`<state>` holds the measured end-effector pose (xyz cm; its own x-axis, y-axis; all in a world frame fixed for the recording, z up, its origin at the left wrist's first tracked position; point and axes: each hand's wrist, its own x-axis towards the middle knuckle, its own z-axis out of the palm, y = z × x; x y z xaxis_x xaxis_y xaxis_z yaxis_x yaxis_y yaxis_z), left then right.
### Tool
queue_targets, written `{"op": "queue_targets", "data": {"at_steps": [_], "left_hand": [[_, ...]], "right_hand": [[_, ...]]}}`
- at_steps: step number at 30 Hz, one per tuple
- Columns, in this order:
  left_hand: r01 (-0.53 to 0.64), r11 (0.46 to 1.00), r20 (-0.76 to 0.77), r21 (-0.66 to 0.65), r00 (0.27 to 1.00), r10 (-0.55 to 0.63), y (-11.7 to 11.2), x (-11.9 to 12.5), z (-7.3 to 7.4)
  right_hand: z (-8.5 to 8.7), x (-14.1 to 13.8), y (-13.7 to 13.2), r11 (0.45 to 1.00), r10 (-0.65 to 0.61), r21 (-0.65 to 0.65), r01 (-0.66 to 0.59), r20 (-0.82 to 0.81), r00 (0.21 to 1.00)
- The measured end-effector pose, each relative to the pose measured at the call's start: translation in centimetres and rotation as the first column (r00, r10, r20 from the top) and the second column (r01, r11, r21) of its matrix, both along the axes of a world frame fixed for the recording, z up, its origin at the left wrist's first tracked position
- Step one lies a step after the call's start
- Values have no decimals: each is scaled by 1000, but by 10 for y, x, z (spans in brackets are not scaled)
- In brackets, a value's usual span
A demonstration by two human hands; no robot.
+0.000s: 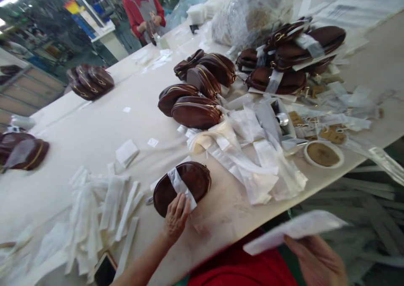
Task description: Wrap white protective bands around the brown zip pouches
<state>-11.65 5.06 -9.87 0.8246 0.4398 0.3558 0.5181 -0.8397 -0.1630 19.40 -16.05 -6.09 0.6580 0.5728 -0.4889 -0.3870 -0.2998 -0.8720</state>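
Note:
A dark brown oval zip pouch lies on the table with a white strip wrapped across its middle. Fingers of my left hand are closed on the near end of that strip, against the pouch's front edge. Off the table's near edge, my right hand pinches a folded white sheet, slightly blurred, between thumb and fingers. The right hand's fingers are partly hidden behind the sheet.
More brown pouches stand beyond, with wrapped ones to the right. White strips and a phone lie at left. Near the right edge sit a round tub and tags. Across the table, a person handles something brown.

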Motion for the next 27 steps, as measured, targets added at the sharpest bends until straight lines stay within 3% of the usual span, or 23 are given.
{"op": "queue_targets", "data": {"at_steps": [4,7,11,16,20,23,27], "left_hand": [[-2,1000,12,-15,1000,2,2,-3,3],[8,998,18,-63,1000,-7,5,-4,8],[27,990,45,-140,999,-21,10,-5,19],[33,967,66,-254,998,-17,8,-5,26],[14,988,101,-153,995,2,3,-2,17],[-15,998,127,-67,992,23,2,0,7],[-21,997,152,-77,988,33,0,1,1]], "right_hand": [[10,-81,110,994,108,45,-99,-314,943],[-3,-128,142,981,179,12,-195,-452,874],[-23,-163,151,978,189,-3,-209,-419,888],[-37,-175,171,966,242,-13,-257,-299,923],[-50,-169,182,919,374,-83,-386,-133,918],[-55,-152,170,857,508,-131,-498,57,860],[-52,-129,132,800,589,-156,-580,390,708]]}}
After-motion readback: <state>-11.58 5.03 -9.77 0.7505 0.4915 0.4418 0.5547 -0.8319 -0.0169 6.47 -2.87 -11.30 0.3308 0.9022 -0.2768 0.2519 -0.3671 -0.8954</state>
